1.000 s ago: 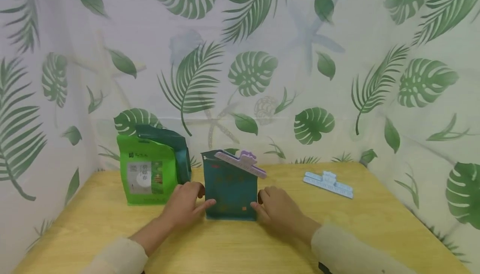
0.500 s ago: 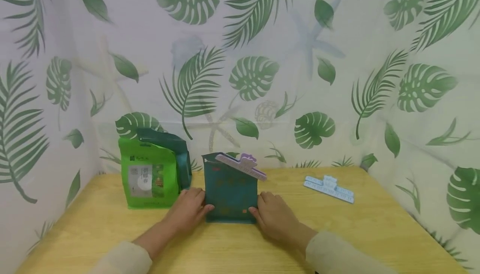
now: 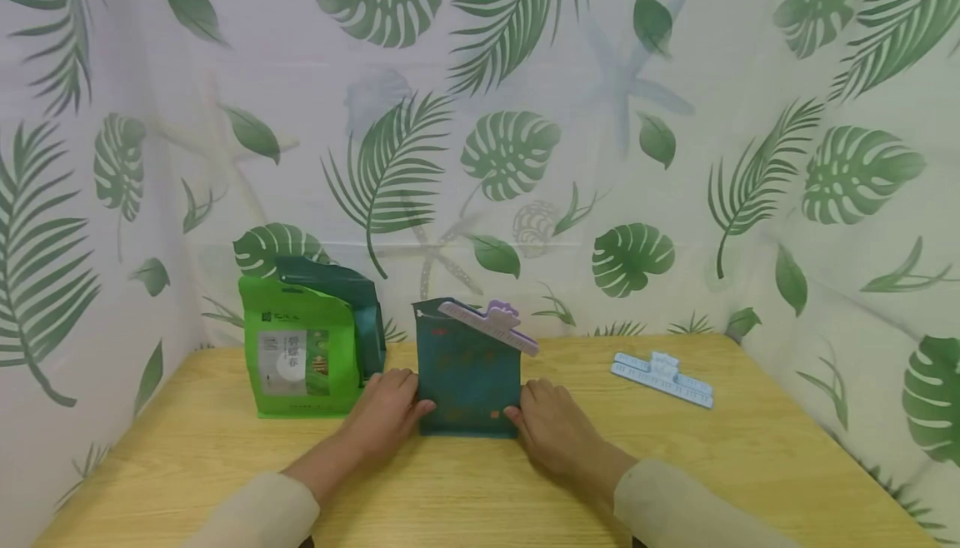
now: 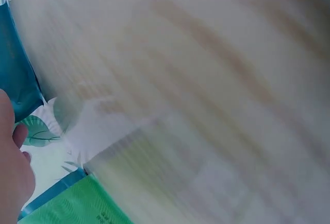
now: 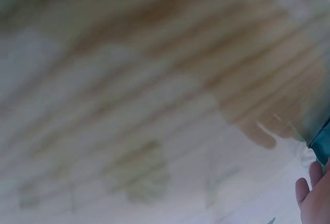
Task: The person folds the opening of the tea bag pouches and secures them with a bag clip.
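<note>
A dark teal pouch (image 3: 468,377) stands upright mid-desk (image 3: 480,481), a purple clip (image 3: 489,325) slanting across its top. The left hand (image 3: 386,411) and right hand (image 3: 551,423) grip its lower sides. A green pouch (image 3: 296,352) stands left; a blue clip (image 3: 662,377) lies right.

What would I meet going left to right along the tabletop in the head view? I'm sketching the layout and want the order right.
Bright green pouch → left hand → dark teal pouch with a purple clip on its top → right hand → light blue clip.
</note>
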The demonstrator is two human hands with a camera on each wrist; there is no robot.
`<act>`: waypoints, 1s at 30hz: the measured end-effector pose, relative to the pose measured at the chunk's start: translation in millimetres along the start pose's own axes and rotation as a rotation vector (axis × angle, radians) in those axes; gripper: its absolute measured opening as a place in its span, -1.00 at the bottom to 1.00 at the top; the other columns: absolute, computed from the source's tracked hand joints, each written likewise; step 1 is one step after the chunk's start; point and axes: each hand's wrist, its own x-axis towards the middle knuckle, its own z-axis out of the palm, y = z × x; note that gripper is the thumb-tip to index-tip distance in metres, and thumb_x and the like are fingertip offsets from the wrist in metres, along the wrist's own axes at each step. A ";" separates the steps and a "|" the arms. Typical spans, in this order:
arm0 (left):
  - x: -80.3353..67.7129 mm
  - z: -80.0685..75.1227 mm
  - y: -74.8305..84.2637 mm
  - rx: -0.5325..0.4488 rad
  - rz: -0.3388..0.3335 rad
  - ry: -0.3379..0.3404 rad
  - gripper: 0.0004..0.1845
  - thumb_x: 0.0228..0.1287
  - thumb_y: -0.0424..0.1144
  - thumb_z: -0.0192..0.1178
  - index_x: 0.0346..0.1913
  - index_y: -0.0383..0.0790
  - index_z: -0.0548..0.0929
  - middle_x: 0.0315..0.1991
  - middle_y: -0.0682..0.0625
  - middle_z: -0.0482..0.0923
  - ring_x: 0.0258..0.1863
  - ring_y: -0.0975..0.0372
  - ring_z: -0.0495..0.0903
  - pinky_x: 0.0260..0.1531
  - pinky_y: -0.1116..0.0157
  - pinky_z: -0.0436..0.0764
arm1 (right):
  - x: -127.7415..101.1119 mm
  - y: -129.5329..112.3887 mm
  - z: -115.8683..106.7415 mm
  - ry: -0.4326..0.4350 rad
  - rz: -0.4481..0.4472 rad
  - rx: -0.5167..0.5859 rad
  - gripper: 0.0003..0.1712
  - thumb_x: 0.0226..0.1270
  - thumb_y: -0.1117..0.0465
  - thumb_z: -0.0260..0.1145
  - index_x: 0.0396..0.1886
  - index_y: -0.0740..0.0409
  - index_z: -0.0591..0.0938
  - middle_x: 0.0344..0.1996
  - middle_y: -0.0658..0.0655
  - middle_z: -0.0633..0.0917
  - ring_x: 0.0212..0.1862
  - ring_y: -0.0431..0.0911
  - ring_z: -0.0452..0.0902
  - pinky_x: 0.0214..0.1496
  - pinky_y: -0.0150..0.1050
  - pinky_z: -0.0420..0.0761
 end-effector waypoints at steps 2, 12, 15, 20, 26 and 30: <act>2.6 1.3 1.1 0.023 -0.010 -0.012 -0.66 0.45 0.00 0.17 -0.15 -0.28 0.57 -0.24 -0.06 0.55 -0.18 0.10 0.51 -0.12 0.13 0.38 | 0.9 1.9 0.5 0.015 0.000 -0.002 -0.72 0.52 0.14 0.15 -0.37 0.23 0.51 -0.47 0.10 0.47 -0.37 -0.04 0.36 -0.27 -0.12 0.45; 11.7 9.8 10.2 0.220 -0.053 0.007 -0.54 0.43 0.07 0.17 -0.10 -0.36 0.61 -0.21 -0.13 0.59 -0.16 0.03 0.55 -0.11 0.08 0.44 | 4.0 6.8 2.2 0.007 0.044 -0.030 -0.68 0.51 0.11 0.17 -0.43 0.21 0.50 -0.50 0.10 0.47 -0.40 -0.03 0.35 -0.33 -0.15 0.41; 15.4 10.7 15.0 0.269 -0.087 0.008 -0.53 0.43 0.10 0.16 -0.11 -0.34 0.61 -0.26 -0.10 0.58 -0.19 0.05 0.54 -0.15 0.11 0.42 | 4.7 8.3 2.0 0.000 0.064 -0.046 -0.68 0.52 0.11 0.17 -0.44 0.20 0.48 -0.50 0.09 0.46 -0.40 -0.03 0.34 -0.33 -0.16 0.40; 18.0 11.8 20.3 0.319 -0.149 -0.034 -0.52 0.45 0.12 0.10 -0.09 -0.31 0.61 -0.26 -0.09 0.58 -0.17 0.06 0.54 -0.17 0.14 0.38 | 7.5 8.9 1.5 -0.019 0.080 -0.061 -0.66 0.53 0.10 0.16 -0.46 0.19 0.47 -0.52 0.09 0.45 -0.41 -0.04 0.33 -0.33 -0.16 0.38; 22.1 18.6 22.6 0.326 -0.157 0.018 -0.56 0.46 0.10 0.11 -0.17 -0.28 0.59 -0.33 -0.07 0.54 -0.25 0.07 0.51 -0.20 0.15 0.31 | 10.3 15.3 8.3 -0.029 0.119 -0.111 -0.65 0.54 0.06 0.16 -0.41 0.21 0.50 -0.50 0.10 0.46 -0.41 -0.02 0.33 -0.34 -0.18 0.32; 28.6 22.5 23.7 0.351 -0.148 0.079 -0.58 0.44 0.11 0.13 -0.27 -0.25 0.56 -0.40 -0.04 0.50 -0.35 0.11 0.47 -0.26 0.18 0.27 | 11.8 22.1 13.8 -0.010 0.134 -0.124 -0.66 0.52 0.06 0.17 -0.38 0.24 0.50 -0.49 0.11 0.46 -0.40 -0.01 0.31 -0.35 -0.17 0.31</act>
